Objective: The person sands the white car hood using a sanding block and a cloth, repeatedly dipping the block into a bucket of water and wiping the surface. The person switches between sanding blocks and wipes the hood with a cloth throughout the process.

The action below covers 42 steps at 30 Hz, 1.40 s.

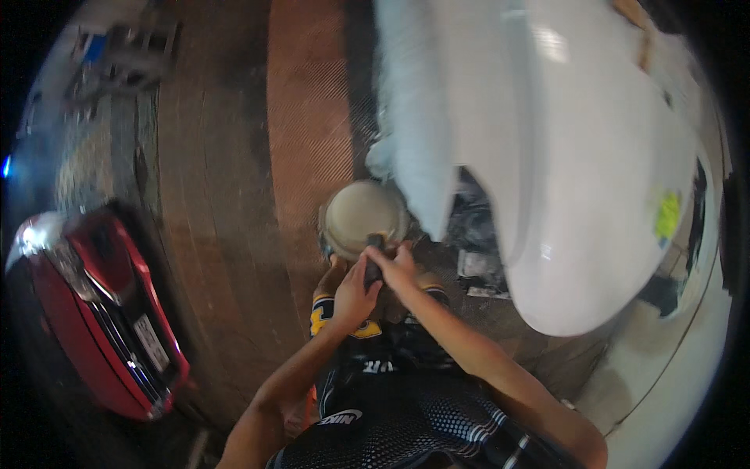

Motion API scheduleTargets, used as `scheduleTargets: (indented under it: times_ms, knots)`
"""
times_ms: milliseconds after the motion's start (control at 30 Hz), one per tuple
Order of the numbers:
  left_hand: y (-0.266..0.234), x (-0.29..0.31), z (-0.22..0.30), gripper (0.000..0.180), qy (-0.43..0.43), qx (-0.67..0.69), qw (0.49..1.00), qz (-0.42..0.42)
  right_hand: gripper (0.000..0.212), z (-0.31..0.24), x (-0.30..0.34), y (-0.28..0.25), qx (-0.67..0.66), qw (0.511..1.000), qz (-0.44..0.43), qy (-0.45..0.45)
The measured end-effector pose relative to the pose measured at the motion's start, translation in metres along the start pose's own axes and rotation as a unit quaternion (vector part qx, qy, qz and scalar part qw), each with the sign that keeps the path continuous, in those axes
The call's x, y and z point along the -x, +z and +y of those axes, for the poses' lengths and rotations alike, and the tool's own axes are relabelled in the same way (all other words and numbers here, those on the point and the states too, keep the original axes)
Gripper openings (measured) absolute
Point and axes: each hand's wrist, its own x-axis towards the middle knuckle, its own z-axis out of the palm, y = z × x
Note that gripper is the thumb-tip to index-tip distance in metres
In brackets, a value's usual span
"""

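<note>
In front of me, close to my knees, stands a beige, rounded thing (pixel 365 213) with a rim, like a bucket or a bowl; blur hides its exact kind. At its near edge is a small dark block-like object (pixel 373 264). My left hand (pixel 357 295) is closed around the lower part of this object. My right hand (pixel 396 266) is closed at its upper end, against the rim of the beige thing. Both hands meet there, and their fingertips are partly hidden.
A large white car body (pixel 570 195) fills the right, with pale sheeting (pixel 418 117) along its edge. Dark crumpled material (pixel 473 227) lies beneath it. At left stands a red car front (pixel 109 305). A reddish ribbed strip (pixel 308 86) runs along the floor.
</note>
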Motion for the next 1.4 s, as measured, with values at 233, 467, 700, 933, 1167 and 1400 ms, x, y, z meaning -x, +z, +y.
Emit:
scheduleTargets:
  times_ms: [233,467,700,933,1167,1400]
  knots:
    - [0.029,-0.076,-0.187,0.051,-0.116,0.081,0.985,0.100,0.065,0.142,-0.197,0.158,0.348,0.922,-0.067,-0.158]
    - [0.071,-0.089,-0.239,0.042,-0.136,0.207,0.968,0.034,0.050,0.234,-0.351,0.218,0.491,0.868,-0.067,-0.031]
    - [0.012,-0.048,-0.213,0.065,-0.109,0.149,0.975,0.127,0.054,0.100,-0.144,0.192,-0.088,0.983,-0.157,-0.037]
    - [-0.047,-0.033,0.038,0.062,0.138,0.136,0.980,0.044,0.056,-0.125,0.045,-0.028,-0.247,0.952,0.020,-0.181]
    - [-0.029,-0.123,0.239,0.055,0.381,0.129,0.914,0.052,0.049,-0.186,0.059,-0.286,0.243,0.770,0.410,-0.424]
    - [-0.057,-0.328,0.325,0.076,0.234,0.016,0.930,0.281,0.046,-0.172,-0.007,-0.385,0.274,0.758,0.342,-0.483]
